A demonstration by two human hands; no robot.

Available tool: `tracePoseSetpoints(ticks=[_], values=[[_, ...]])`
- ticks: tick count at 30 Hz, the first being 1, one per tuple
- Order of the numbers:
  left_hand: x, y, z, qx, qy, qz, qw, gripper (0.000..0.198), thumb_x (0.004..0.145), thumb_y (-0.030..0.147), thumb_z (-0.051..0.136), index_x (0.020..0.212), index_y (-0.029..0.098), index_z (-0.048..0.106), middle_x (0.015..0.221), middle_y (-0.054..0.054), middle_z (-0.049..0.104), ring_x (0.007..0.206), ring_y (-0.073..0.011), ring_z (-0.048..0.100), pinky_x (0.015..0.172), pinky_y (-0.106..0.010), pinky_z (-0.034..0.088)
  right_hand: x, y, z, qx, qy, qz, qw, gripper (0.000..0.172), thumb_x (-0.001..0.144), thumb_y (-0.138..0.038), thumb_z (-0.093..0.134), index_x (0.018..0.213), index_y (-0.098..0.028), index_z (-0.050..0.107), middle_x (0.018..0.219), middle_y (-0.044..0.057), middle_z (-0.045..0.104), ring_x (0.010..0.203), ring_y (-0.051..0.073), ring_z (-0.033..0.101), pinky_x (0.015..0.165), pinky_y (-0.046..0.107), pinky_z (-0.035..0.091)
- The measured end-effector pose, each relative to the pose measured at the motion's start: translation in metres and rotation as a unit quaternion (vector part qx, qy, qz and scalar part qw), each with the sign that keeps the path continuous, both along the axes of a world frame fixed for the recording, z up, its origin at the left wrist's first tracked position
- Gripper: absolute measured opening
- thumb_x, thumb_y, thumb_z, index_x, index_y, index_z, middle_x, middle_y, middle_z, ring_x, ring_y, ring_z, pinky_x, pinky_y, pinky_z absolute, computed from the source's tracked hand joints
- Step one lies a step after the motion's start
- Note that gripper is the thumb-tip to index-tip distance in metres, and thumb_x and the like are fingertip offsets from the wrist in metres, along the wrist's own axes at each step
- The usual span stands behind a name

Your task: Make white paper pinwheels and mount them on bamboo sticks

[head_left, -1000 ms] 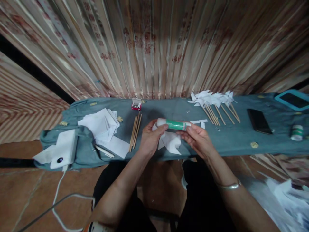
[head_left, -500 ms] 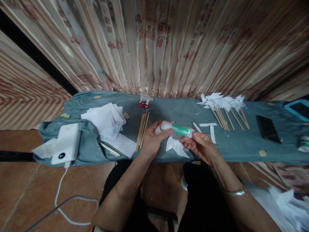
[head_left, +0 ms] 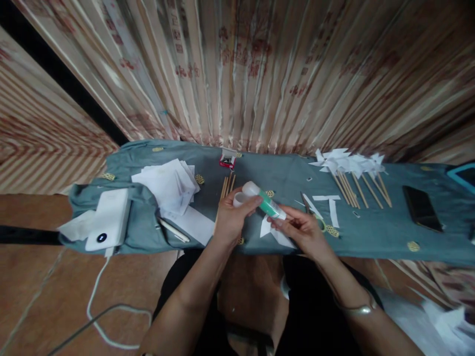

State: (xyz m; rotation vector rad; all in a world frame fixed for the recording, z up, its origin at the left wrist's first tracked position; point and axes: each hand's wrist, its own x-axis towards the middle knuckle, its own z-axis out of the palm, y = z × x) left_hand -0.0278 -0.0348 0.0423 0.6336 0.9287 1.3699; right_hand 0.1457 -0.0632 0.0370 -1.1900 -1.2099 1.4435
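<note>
A green-and-white glue stick (head_left: 270,203) slants between my hands above the table, its whitish end pointing up and left. My right hand (head_left: 302,228) is closed on its lower end. My left hand (head_left: 232,217) is wrapped round a white, hollow cap (head_left: 240,199), with the thumb reaching against the tube. Under the hands lies a folded white paper pinwheel (head_left: 278,235), partly covered by the right hand. Scissors (head_left: 317,217) rest just beyond the right fingers, their handles partly hidden. Wooden sticks (head_left: 226,187) lie behind my left hand.
Paper pinwheels on sticks (head_left: 349,162) and a dark phone (head_left: 422,207) lie to the right, near white paper strips (head_left: 326,198). On the left are stacked paper (head_left: 166,185), a pen (head_left: 174,230) and a white power bank (head_left: 109,217) with a cable. A small red box (head_left: 227,159) stands behind.
The glue stick has tilted, its right end now lower. The cap sits more apart from its tip. The view has shifted slightly, and more of the scissors shows.
</note>
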Motion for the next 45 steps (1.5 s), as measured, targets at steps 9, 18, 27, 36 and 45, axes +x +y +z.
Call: tracePoseSetpoints(ticks=[9,18,27,36,45], values=[[-0.008,-0.005,0.013,-0.001,0.089,-0.042,0.995,0.032,0.05,0.034,0.091,0.073,0.018,0.075,0.061,0.003,0.064,0.053,-0.0099,0.049,0.052,-0.023,0.037,0.005,-0.005,-0.001,-0.029,-0.015,0.061,0.998,0.033,0.072,-0.048,0.083,0.095,-0.024,0.08,0.075,0.003,0.073,0.063,0.013,0.06,0.063,0.026,0.052],[-0.008,-0.005,0.022,-0.003,0.037,-0.085,0.996,0.037,0.045,0.033,0.093,0.07,0.017,0.073,0.06,0.003,0.062,0.053,-0.0099,0.049,0.052,-0.023,0.038,0.007,-0.01,0.007,-0.104,0.062,0.095,0.988,0.033,0.071,-0.049,0.084,0.087,-0.021,0.08,0.074,0.003,0.07,0.06,0.01,0.057,0.059,0.022,0.048],[-0.007,-0.005,0.023,-0.014,0.046,-0.115,0.992,0.04,0.043,0.034,0.093,0.07,0.015,0.071,0.061,0.003,0.062,0.054,-0.009,0.05,0.054,-0.022,0.038,0.014,-0.015,-0.005,-0.17,0.162,0.117,0.965,0.032,0.071,-0.042,0.087,0.095,-0.021,0.081,0.076,0.004,0.072,0.063,0.008,0.06,0.06,0.016,0.049],[0.014,0.0,0.021,-0.004,0.062,-0.045,0.997,0.038,0.048,0.039,0.091,0.066,0.015,0.067,0.057,0.005,0.058,0.052,-0.0078,0.048,0.05,-0.021,0.036,0.011,-0.011,-0.01,-0.158,0.213,0.056,0.963,0.033,0.073,-0.04,0.086,0.097,-0.019,0.08,0.083,0.007,0.076,0.072,0.011,0.068,0.069,0.019,0.056],[0.033,0.001,0.016,-0.005,-0.164,-0.089,0.982,0.035,0.055,0.028,0.088,0.084,0.014,0.073,0.06,0.006,0.059,0.053,-0.0052,0.05,0.054,-0.018,0.04,0.019,-0.01,-0.011,-0.158,0.266,0.016,0.951,0.03,0.073,-0.036,0.086,0.094,-0.016,0.078,0.084,0.004,0.073,0.073,0.009,0.064,0.065,0.015,0.054]])
